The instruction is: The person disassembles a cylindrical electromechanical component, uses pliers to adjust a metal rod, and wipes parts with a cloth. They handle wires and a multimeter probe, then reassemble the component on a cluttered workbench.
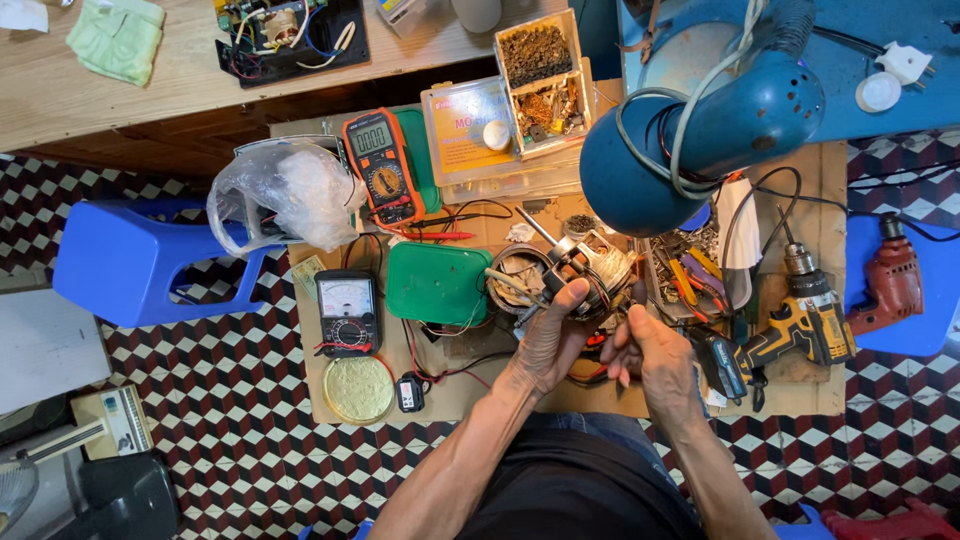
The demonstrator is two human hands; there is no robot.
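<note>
Item: my left hand [548, 345] grasping small motor [590, 265] at frame centre, right hand [645, 355] clenched, contents hidden, wires beneath obscured

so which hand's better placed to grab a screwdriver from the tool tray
Right. The right hand is nearest the tool tray, touching the motor only lightly, while the left hand grips the motor.

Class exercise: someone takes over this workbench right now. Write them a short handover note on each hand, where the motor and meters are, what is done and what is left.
Left hand grips the small electric motor, held above the cardboard mat.
Right hand pinches at the motor's wires; what it holds is too small to tell.
Orange digital multimeter and black analogue meter lie at left, leads trailing.
Yellow cordless drill lies at right.
Done: motor is out, bare.
Left: wiring work seemingly unfinished.
</note>
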